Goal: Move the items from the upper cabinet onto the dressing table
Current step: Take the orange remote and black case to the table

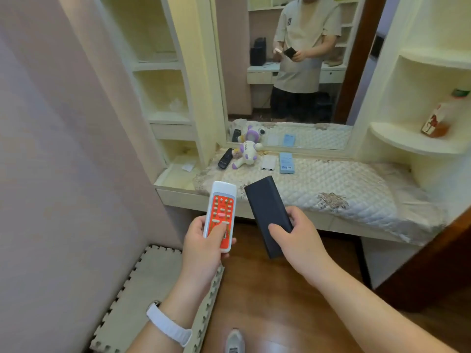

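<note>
- Now, left hand (204, 240) wrapped round the lower half of remote (220, 212), thumb laid across the orange keypad; judged a carrying hold, not a press.
- Right hand (298, 238) clasping the near end of power bank (267, 212), far end angled up toward table (331, 184).
- Both items held in the air, short of the table edge; probably to be set down beyond the grips.
- Well ahead of both grips, back by the mirror (280, 72): black remote (225, 157), toy (246, 154), white bank (269, 164), blue box (286, 163).
- No brand legible; keypad labels blurred, box print too small.
</note>
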`<state>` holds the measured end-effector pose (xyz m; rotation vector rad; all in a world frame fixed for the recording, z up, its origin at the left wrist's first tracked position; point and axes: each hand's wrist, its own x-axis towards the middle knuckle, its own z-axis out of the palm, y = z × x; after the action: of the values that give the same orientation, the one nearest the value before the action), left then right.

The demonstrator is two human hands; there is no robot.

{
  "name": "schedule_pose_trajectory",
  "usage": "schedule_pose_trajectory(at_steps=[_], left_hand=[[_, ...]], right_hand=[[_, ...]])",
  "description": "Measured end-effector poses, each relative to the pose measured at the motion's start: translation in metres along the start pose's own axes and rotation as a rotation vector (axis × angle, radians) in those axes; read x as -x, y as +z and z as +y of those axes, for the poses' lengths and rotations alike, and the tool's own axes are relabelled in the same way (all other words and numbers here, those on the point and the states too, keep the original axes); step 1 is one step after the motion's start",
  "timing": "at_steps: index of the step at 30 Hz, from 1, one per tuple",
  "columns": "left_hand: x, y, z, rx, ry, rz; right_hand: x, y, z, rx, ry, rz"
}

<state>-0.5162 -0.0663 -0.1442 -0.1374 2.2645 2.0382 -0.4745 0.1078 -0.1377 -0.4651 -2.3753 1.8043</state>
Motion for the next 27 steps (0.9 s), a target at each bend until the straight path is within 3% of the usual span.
schedule_pose_trajectory(at_steps=[11,18,27], left_hand=[[-0.150,0.055,-0.002,0.118,-0.031,-0.242],[-0.210,0.094,-0.006,0.039,-0.025,-0.363],[-0.258,0.180,0.000,-0.061,-0.018,-0.510]], right_hand=[[-0.099,-0.013,0.004,0.141,0.132,0.218],[-0.145,-0.018,0.015,0.085,0.172,0.353],[-0.201,-0.079,0.048,0.046,0.255,0.499]])
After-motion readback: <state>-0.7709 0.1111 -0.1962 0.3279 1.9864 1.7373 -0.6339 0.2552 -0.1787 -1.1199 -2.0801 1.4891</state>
